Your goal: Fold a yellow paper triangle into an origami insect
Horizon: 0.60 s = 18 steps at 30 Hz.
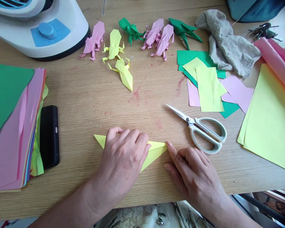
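A folded yellow paper (pixel 154 152), triangular with a long straight upper edge, lies flat on the wooden table in front of me. My left hand (pixel 125 155) covers its middle, the fingers curled and pressing down on it; the fingertips are partly hidden. With its index finger stretched out, my right hand (pixel 192 171) touches the paper's right corner. The thumb of that hand is apart from the finger, and its other fingers are bent. Just beyond the right hand lies a pair of scissors (pixel 189 120) with pale grey handles, blades slightly apart and pointing up-left.
Several folded paper figures in pink, yellow (pixel 114 44) and green (pixel 130 30) stand along the back. Paper scraps (pixel 207 88) and a grey cloth (pixel 237 47) lie right, near yellow sheets (pixel 273 120). Left are a paper stack (pixel 9 158), a black phone (pixel 49 136) and a white fan base (pixel 68 19).
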Each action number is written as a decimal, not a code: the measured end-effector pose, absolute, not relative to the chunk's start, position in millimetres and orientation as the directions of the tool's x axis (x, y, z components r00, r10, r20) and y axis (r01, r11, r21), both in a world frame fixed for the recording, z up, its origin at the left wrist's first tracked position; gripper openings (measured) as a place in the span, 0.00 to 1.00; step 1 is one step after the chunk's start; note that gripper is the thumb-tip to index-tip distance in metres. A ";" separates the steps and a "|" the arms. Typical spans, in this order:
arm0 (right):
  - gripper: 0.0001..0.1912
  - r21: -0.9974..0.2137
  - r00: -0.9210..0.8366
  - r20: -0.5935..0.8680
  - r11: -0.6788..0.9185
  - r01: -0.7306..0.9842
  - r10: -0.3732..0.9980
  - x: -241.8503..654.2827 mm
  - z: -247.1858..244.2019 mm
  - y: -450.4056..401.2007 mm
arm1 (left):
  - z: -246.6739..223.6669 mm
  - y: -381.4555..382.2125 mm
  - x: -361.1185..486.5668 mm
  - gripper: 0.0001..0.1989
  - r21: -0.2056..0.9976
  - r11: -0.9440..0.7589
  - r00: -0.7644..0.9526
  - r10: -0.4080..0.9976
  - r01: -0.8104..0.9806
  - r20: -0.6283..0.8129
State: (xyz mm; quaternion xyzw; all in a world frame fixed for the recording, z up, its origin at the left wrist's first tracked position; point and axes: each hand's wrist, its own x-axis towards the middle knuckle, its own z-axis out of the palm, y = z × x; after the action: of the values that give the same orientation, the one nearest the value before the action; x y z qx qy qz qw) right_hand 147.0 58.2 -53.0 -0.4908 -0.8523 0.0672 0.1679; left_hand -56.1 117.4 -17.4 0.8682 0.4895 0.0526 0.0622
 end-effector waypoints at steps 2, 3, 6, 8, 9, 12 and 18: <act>0.24 -0.281 -0.462 0.223 0.510 0.813 0.859 147.0 -52.9 58.6 | -17.1 117.4 -55.6 0.11 0.161 -0.503 0.507 0.862 0.849 0.024; 0.24 -0.281 -0.462 0.224 0.511 0.813 0.858 147.1 -52.9 58.6 | -17.2 117.5 -55.5 0.11 0.162 -0.501 0.505 0.863 0.850 0.023; 0.24 -0.279 -0.465 0.224 0.513 0.812 0.857 147.6 -52.9 58.3 | -18.1 118.2 -55.3 0.11 0.165 -0.502 0.505 0.863 0.849 0.022; 0.24 -0.279 -0.465 0.221 0.512 0.813 0.857 147.8 -52.8 58.1 | -18.8 118.5 -55.3 0.11 0.164 -0.501 0.505 0.863 0.850 0.022; 0.24 -0.277 -0.464 0.220 0.511 0.814 0.858 147.8 -52.7 58.0 | -19.2 118.6 -55.2 0.11 0.163 -0.501 0.504 0.863 0.850 0.022; 0.23 -0.268 -0.460 0.221 0.507 0.819 0.860 147.8 -52.2 57.9 | -19.9 118.6 -54.9 0.12 0.159 -0.497 0.500 0.866 0.853 0.021; 0.23 -0.242 -0.449 0.217 0.493 0.836 0.867 147.9 -52.4 56.8 | -19.7 118.6 -54.9 0.11 0.149 -0.490 0.493 0.870 0.859 0.019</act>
State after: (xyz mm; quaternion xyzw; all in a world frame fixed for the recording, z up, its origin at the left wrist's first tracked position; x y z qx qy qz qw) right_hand 147.9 56.8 -52.4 -0.5010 -0.8496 0.0498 0.1573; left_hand -54.9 118.6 -19.7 0.8619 0.5015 0.0457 0.0601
